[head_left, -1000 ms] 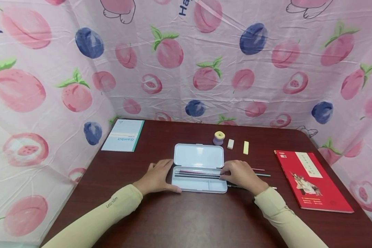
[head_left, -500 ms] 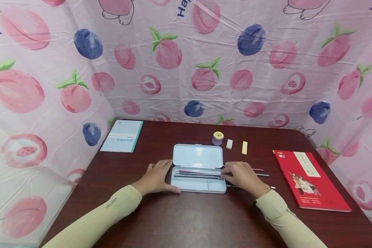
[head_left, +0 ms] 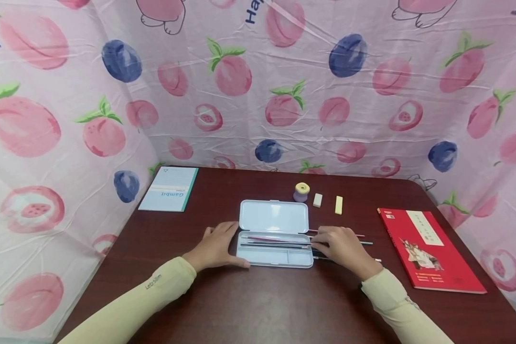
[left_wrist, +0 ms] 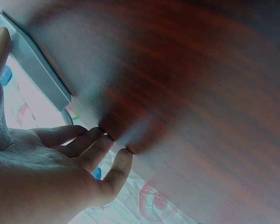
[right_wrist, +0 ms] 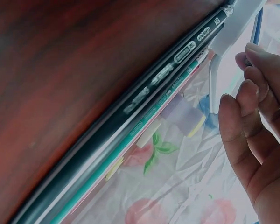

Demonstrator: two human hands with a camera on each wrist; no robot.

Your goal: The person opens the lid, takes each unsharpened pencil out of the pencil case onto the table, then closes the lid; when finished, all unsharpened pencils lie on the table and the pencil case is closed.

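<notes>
Resting flat, fingers straight, the left hand (head_left: 217,246) steadied the open pencil case (head_left: 275,234) at centre frame. The right hand (head_left: 341,246) curled loosely over thin pencils (head_left: 279,244); whether it pinched one, I cannot tell. They looked light, stiff, and likely to roll, best pinched mid-shaft.

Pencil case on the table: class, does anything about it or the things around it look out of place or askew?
Only loosely. Three pencils lie on the table right of the open pencil case, partly under the right hand, while others sit inside. Nothing looks spilled or damaged.

table (head_left: 284,306): dark reddish wood, smooth, slight sheen
pencil case (head_left: 273,217): pale plastic, kinda matt
pencils (right_wrist: 144,102): glossy lacquered barrels
backdrop (head_left: 258,86): thin wrinkly printed cloth
red book (head_left: 430,251): glossy paper cover
sleeves (head_left: 146,298): soft knit fabric
</notes>
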